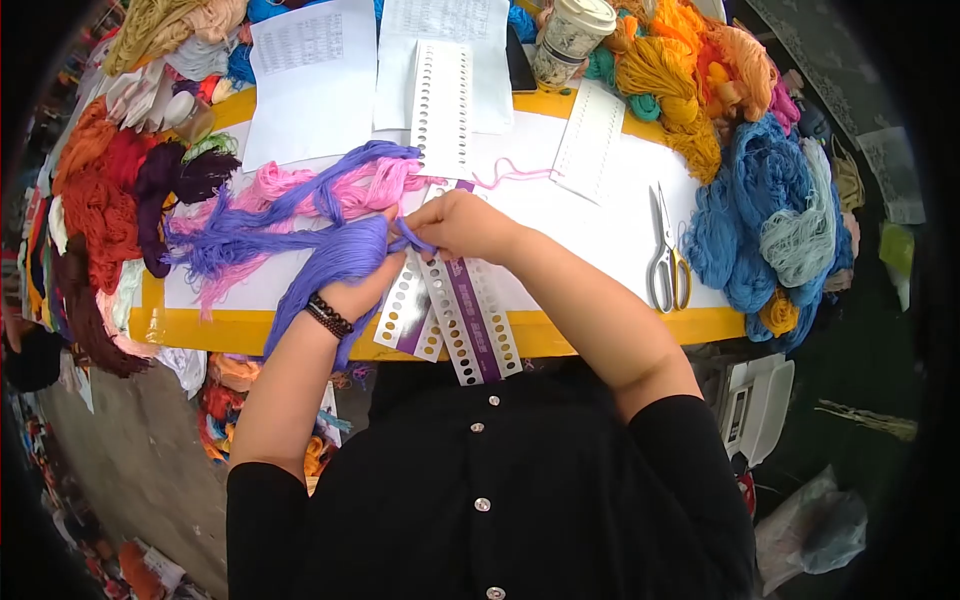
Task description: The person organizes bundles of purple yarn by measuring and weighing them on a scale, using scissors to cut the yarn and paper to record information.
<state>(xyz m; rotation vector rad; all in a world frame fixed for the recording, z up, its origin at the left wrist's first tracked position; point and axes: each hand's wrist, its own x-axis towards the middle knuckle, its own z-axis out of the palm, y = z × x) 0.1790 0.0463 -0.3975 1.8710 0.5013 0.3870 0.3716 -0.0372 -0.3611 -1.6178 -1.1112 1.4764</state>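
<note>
A skein of violet-blue embroidery thread (345,248) lies over the back of my left hand (372,290), which is closed with part of the thread in its fingers. My right hand (465,225) pinches a short bundle of the same thread just beside the left fingertips. Pink thread (275,185) lies under and behind the violet skein. Below my hands, white cards with punched holes and purple strips (470,320) overlap and stick out past the table's front edge. Another punched card (442,110) lies just beyond my right hand, with a pink strand trailing to its right.
Scissors (664,255) lie at the right of the yellow-edged table (610,328). A smaller punched card (588,145), printed sheets (312,85) and a paper cup (573,40) are farther back. Blue skeins (765,200), orange-yellow skeins (665,70) and red skeins (100,195) line the sides.
</note>
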